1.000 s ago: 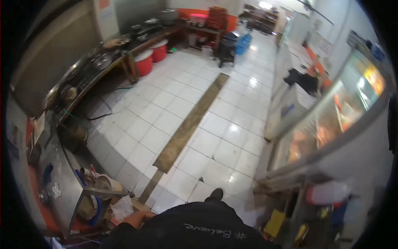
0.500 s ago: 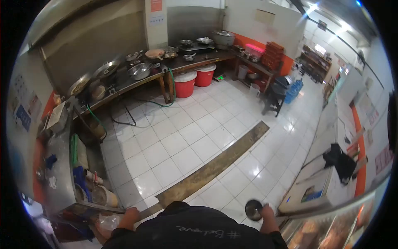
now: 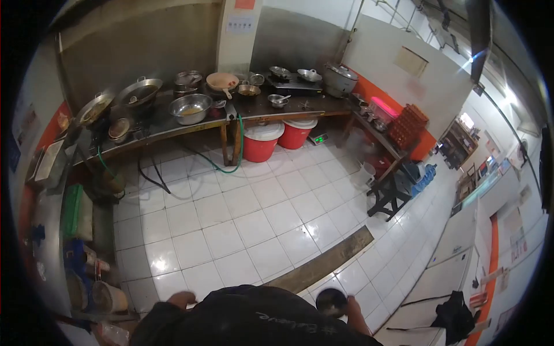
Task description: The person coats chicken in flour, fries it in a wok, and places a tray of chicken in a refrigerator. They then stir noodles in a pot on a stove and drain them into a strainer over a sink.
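Note:
At the lower right of the head view, my right hand [image 3: 353, 308] is closed on the edge of a round, dark bowl [image 3: 331, 301]. The bowl hangs over the tiles beside my body, and its inside is too dark to read. My left hand [image 3: 182, 299] is low on the left, just past the dark sleeve, over the floor. Its fingers are blurred and partly hidden, and I see nothing in it. A clear plastic bag [image 3: 113, 333] lies farther left by the steel counter.
A long worktable [image 3: 167, 134] carries woks, pans and a large steel bowl [image 3: 191, 108]. Red buckets [image 3: 259, 149] and a green-lit scale [image 3: 318, 139] stand below. A black stool [image 3: 390, 196] is at right, near a white chest [image 3: 430, 300] with a black bag [image 3: 453, 317].
My view has swung right and the worktable looks nearer. My right hand still holds the bowl, now lower and more to the left in view. My left hand has left the plastic bag's side.

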`<action>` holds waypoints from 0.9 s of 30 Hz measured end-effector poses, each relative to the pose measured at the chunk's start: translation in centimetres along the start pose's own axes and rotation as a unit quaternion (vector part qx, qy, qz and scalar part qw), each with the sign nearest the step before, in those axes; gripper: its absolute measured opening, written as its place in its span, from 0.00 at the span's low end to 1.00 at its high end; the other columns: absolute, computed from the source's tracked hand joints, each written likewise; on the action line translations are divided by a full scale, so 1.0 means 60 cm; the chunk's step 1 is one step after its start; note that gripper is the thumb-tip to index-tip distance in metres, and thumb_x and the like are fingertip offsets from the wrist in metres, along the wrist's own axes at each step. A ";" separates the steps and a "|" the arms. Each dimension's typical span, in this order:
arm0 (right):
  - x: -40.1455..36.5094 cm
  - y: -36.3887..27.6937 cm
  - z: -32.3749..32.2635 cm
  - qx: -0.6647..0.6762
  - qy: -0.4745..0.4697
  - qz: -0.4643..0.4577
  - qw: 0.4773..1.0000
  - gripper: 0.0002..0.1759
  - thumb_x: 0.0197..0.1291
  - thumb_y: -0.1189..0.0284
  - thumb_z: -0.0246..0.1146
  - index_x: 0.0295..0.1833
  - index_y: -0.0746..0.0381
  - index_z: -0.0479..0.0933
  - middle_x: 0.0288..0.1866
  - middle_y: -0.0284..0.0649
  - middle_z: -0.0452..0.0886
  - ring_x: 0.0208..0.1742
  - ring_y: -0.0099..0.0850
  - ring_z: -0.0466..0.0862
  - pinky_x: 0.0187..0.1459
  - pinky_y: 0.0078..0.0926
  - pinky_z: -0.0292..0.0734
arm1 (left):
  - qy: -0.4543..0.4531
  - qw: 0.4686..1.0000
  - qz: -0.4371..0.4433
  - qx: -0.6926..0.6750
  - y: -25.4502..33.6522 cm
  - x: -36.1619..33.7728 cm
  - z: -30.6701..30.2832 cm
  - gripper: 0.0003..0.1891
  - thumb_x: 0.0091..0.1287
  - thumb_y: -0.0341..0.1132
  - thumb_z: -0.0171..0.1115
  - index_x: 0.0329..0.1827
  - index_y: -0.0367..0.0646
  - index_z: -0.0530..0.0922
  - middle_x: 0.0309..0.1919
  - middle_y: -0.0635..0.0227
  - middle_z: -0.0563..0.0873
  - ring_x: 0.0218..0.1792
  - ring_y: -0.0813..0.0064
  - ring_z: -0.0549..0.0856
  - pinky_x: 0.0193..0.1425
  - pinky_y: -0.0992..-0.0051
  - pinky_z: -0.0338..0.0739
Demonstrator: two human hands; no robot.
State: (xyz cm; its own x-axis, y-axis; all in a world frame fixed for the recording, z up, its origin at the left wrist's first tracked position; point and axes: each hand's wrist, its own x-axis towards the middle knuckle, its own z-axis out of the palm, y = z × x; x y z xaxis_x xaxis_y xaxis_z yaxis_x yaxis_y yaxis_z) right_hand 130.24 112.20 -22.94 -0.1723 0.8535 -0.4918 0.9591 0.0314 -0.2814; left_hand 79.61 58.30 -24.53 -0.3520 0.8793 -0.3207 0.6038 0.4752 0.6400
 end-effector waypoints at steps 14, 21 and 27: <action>0.378 -0.204 -0.136 -0.006 -0.091 0.086 0.992 0.40 0.47 0.63 0.75 0.65 0.65 0.70 0.59 0.61 0.81 0.63 0.57 0.80 0.61 0.50 0.78 | -0.006 0.990 -0.142 0.017 0.125 1.016 -0.287 0.29 0.66 0.51 0.66 0.66 0.46 0.77 0.60 0.55 0.84 0.61 0.53 0.83 0.64 0.57 0.78; 0.969 -0.473 -0.305 -0.113 0.009 -0.036 0.993 0.38 0.52 0.60 0.72 0.65 0.67 0.69 0.56 0.60 0.83 0.61 0.58 0.82 0.60 0.51 0.78 | -0.062 0.986 -0.134 -0.083 -0.011 1.015 -0.294 0.34 0.64 0.61 0.65 0.66 0.47 0.79 0.61 0.55 0.84 0.65 0.50 0.80 0.69 0.55 0.74; 1.236 -0.984 -0.484 -0.056 0.130 -0.189 0.972 0.22 0.52 0.68 0.63 0.53 0.66 0.79 0.48 0.61 0.85 0.51 0.59 0.85 0.54 0.52 0.80 | -0.042 0.995 -0.064 0.061 -0.118 1.118 -0.292 0.26 0.65 0.54 0.64 0.58 0.45 0.83 0.60 0.55 0.85 0.62 0.50 0.82 0.66 0.60 0.77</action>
State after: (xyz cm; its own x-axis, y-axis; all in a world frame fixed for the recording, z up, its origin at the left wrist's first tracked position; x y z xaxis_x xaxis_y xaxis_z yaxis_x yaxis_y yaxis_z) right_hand 67.38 188.75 -18.87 -0.4685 0.8719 -0.1423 0.8593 0.4124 -0.3025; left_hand 39.22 113.37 -38.34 -0.3738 0.8090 -0.4536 0.6427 0.5786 0.5022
